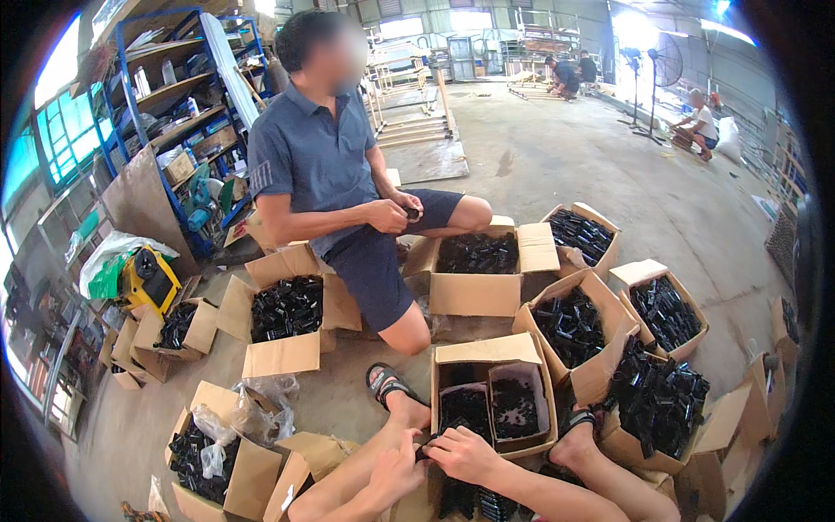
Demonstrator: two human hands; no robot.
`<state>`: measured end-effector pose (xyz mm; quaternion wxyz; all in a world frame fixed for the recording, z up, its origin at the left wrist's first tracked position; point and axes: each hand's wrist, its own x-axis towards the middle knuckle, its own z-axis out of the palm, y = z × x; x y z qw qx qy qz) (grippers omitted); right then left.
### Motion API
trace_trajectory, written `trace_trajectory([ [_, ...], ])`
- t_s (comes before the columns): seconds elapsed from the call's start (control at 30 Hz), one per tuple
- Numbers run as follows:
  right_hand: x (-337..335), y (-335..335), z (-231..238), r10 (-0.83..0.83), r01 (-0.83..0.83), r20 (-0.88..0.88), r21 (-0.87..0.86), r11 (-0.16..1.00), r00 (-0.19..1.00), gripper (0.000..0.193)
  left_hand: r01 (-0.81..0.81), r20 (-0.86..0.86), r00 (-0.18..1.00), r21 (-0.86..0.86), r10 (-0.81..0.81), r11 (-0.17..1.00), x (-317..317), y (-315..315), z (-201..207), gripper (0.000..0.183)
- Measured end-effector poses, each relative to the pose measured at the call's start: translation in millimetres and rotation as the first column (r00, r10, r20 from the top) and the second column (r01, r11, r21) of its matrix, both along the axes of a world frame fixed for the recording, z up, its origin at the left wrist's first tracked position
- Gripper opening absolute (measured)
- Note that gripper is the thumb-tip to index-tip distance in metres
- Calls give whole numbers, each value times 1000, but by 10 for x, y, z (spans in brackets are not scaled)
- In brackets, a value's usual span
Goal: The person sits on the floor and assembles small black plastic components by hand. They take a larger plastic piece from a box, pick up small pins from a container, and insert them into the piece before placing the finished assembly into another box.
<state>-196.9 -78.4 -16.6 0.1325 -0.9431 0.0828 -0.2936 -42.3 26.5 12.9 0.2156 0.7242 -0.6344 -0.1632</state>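
Between my legs, my left hand [398, 470] and my right hand [464, 454] meet with bent fingers around a small black part [423, 452]. Fingers cover most of it, so its exact kind does not show. Just beyond my hands stands an open cardboard box [487, 352]. Inside it, a light-walled inner bin [550, 409] holds small black pieces [515, 407], and more black parts [464, 409] lie to its left. Below my hands are further black pieces [496, 505], some in neat rows, partly hidden by my right arm.
A person [326, 148] crouches opposite, holding a small dark part. Cardboard boxes of black parts surround us, including a heaped one [661, 400] at right and one with plastic bags [209, 452] at lower left. Blue shelving [165, 104] stands behind; a fan [665, 61] stands far right.
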Motion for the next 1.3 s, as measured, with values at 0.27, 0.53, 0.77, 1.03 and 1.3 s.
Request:
trace_trajectory([
  [0.27, -46, 45, -4, -50, 50, -81, -10, 999, 995, 23, -10, 127, 992, 190, -14, 982, -34, 58, -68, 53],
  [0.53, -16, 31, 122, -63, 55, -169, -52, 997, 984, 12, -1, 58, 998, 105, -5, 994, -53, 36, -20, 51],
  [0.77, -18, 46, 87, -54, 58, -132, 31, 998, 990, 16, 11, 35, 999, 78, -14, 997, -33, 30, -44, 49],
  [1.03, -117, 155, 247, -133, 130, 43, 64, 989, 990, 22, -17, -26, 1000, 10, 17, 1000, 13, 40, -131, 48],
  [1.3, -660, -491, -732, -656, 751, -370, 254, 609, 657, 18, -225, -910, -44, 411, 412, 883, 178, -101, -242, 25],
])
